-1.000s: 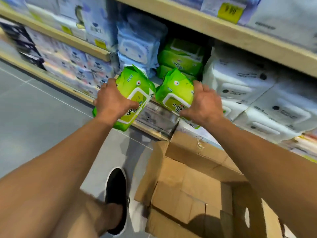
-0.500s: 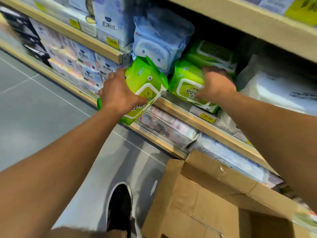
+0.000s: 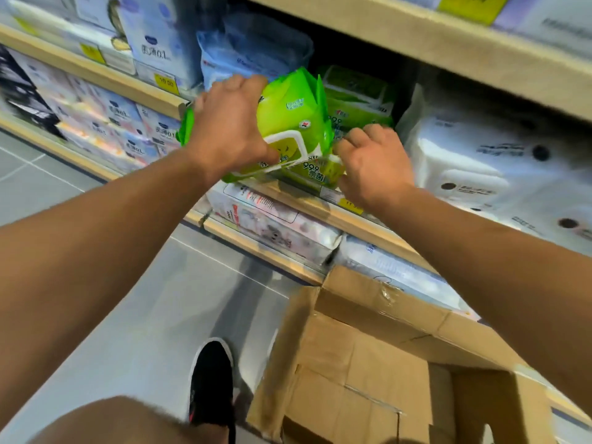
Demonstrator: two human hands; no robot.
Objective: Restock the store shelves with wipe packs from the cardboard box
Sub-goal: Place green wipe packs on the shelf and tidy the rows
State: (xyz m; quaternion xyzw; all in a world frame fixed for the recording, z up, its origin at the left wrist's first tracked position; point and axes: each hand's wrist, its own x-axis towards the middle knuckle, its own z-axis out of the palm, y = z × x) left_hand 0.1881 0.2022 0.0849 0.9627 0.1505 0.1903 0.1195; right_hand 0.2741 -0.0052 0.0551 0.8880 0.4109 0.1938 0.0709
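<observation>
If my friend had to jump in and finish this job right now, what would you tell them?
Left hand: grips a green wipe pack, tilted, at the shelf edge, not set down yet.
Right hand: fingers curled at the front of a second green pack already lying on the shelf; whether it grips or just nudges it is unclear.
More green packs are stacked behind, between blue packs and white packs.
Cardboard box: open on the floor below; its inside is not visible.
Done: one pack on the shelf.
Left: place the left-hand pack, then check the box for more.
</observation>
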